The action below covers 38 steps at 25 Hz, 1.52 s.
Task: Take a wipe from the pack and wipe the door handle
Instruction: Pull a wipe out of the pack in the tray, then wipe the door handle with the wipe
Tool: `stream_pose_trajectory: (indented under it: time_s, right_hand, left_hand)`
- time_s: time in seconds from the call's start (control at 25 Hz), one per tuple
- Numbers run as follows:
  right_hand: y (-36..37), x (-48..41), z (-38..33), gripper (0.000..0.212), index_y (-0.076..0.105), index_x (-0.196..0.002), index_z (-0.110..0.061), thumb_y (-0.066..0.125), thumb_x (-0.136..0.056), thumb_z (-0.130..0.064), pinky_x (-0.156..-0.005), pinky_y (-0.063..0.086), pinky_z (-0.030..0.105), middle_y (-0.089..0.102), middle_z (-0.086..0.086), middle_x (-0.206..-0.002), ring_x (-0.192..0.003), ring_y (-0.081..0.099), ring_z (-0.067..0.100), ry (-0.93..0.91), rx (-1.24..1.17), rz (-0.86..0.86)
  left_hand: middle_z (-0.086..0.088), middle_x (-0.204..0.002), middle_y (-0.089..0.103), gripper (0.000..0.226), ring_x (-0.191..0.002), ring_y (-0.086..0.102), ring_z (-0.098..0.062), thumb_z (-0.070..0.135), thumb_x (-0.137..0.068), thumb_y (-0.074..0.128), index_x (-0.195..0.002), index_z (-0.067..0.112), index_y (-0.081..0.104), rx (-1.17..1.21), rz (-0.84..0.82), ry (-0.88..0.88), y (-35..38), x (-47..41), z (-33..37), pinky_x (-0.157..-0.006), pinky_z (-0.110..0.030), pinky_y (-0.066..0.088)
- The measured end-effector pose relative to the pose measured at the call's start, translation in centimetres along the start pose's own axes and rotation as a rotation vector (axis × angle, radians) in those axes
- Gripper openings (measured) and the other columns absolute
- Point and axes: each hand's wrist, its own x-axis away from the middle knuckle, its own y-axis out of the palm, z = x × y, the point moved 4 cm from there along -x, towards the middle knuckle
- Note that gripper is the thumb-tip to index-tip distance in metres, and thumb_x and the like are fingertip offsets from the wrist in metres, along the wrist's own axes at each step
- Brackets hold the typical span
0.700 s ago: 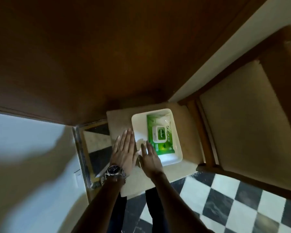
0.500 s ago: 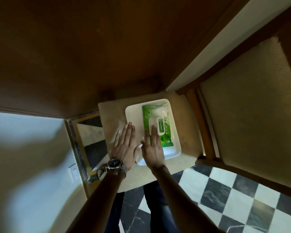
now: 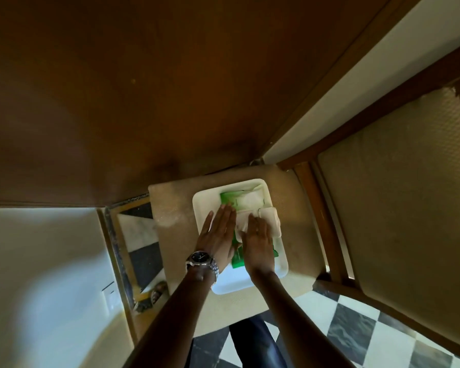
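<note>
While both flat hands press the pack [image 3: 239, 201], its lid [image 3: 270, 220] stands open.

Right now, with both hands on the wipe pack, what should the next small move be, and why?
Probably pinch the top wipe at the opening and pull it up. The pack's lid looks flipped open beside the right hand, while the left hand lies flat on the pack, steadying it in the tray.

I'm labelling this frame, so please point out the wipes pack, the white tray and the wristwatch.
wipes pack [image 3: 230, 199]: head view, on the green wrapper at its far end.
white tray [image 3: 283, 257]: head view, on its bare right rim.
wristwatch [image 3: 200, 258]: head view, on the dark dial, on the left wrist.
</note>
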Motion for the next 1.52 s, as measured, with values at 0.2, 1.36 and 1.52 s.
stream_pose_trajectory:
  time_s: [0.2, 1.36, 1.52]
  right_hand:
    - [-0.8, -1.0, -0.7, 0.039, 0.052, -0.139, -0.006, 0.043, -0.102, -0.015, -0.121, 0.031, 0.041, 0.059, 0.015, -0.137, -0.134, 0.049, 0.030, -0.085, 0.100, 0.009]
    - [-17.8, 7.5, -23.4, 0.031, 0.049, -0.104, -0.013, 0.074, -0.087, -0.009, -0.097, 0.052, 0.050, 0.067, 0.021, -0.111, -0.106, 0.065, 0.033, -0.051, -0.940, -0.238]
    - [-24.9, 11.1, -33.4, 0.026, 0.056, -0.086, -0.012, 0.081, -0.080, -0.009, -0.079, 0.057, 0.032, 0.069, 0.004, -0.100, -0.095, 0.068, 0.015, -0.274, -1.122, -0.242]
  left_hand:
    - [-0.011, -0.170, -0.020, 0.092, -0.158, -0.019, -0.027, 0.049, -0.106, 0.048, -0.162, 0.007, -0.012, -0.037, -0.076, 0.020, 0.9, -1.4, 0.1, -0.130, -0.048, -0.012]
    - [-0.008, -0.171, -0.011, 0.083, -0.159, -0.010, -0.024, 0.066, -0.104, 0.007, -0.163, 0.008, 0.004, 0.038, 0.836, -0.500, -25.5, 25.7, -13.5, -0.128, -0.043, -0.002]
    - [-0.013, -0.171, 0.001, 0.082, -0.159, -0.011, -0.022, 0.064, -0.105, 0.013, -0.162, 0.005, 0.008, -0.128, 1.128, -0.408, -38.9, 33.5, -16.0, -0.129, -0.045, 0.004]
